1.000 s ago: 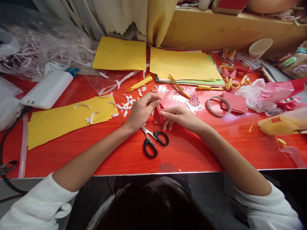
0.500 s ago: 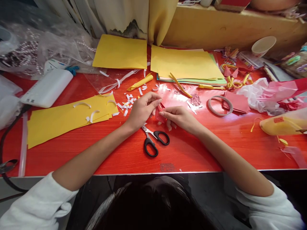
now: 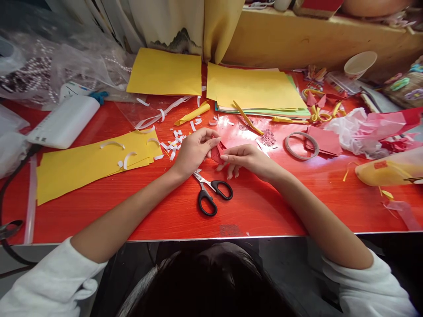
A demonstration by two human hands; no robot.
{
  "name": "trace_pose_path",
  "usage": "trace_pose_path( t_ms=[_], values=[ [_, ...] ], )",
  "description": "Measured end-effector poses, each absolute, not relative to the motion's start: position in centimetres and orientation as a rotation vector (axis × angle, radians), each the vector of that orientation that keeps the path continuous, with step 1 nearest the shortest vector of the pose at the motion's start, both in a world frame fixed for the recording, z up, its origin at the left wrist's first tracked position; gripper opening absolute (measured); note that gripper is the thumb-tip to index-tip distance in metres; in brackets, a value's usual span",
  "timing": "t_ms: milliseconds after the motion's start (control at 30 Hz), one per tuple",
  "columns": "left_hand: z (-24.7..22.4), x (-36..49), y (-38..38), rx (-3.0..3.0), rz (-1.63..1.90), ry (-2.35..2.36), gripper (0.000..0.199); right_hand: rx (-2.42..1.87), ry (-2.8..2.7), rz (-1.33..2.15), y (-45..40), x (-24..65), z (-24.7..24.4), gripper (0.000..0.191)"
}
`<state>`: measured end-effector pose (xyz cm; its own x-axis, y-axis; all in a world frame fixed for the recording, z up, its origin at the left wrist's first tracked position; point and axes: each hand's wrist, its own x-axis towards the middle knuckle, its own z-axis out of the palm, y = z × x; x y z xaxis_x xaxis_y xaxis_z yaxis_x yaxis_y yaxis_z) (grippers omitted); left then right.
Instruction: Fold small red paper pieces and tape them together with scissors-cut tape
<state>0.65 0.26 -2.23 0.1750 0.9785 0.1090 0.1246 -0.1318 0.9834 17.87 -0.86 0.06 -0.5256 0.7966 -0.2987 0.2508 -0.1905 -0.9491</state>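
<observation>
A small piece of folded red paper (image 3: 217,154) is held between my two hands, above the middle of the red table. My left hand (image 3: 197,149) pinches its upper left side with thumb and fingers. On the right, my right hand (image 3: 243,159) grips its edge between thumb and index finger, the other fingers hanging loosely below. Part of the paper is hidden by my fingers. Just below my hands lie black-handled scissors (image 3: 207,193), blades spread a little, their tips partly under my left hand. White paper scraps (image 3: 175,143) are scattered beside my left hand.
Yellow paper strips (image 3: 79,165) lie at left, near a white power bank (image 3: 68,121). Behind are a yellow sheet (image 3: 165,72) and a stack of coloured paper (image 3: 254,88). To the right are a tape roll (image 3: 287,147), red paper squares (image 3: 325,141) and a paper cup (image 3: 360,64).
My right hand's fingers have shifted slightly on the red paper, and its lower fingers have spread a little. Both hands still hold the paper. The whole view has moved marginally.
</observation>
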Motion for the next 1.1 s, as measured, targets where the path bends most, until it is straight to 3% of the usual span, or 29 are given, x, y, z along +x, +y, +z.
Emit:
trace_pose_path(
  t_ms=[667, 1100],
  values=[
    [-2.3, 0.2, 0.3, 1.412, 1.045, 1.119, 0.021, -1.225, -1.628, 1.779, -0.9, 17.6, -0.1, 0.026],
    [-2.4, 0.7, 0.0, 1.671, 1.000, 1.155, 0.025, -1.168, -1.274, 1.505, -0.9, 17.6, -1.4, 0.023]
  ],
)
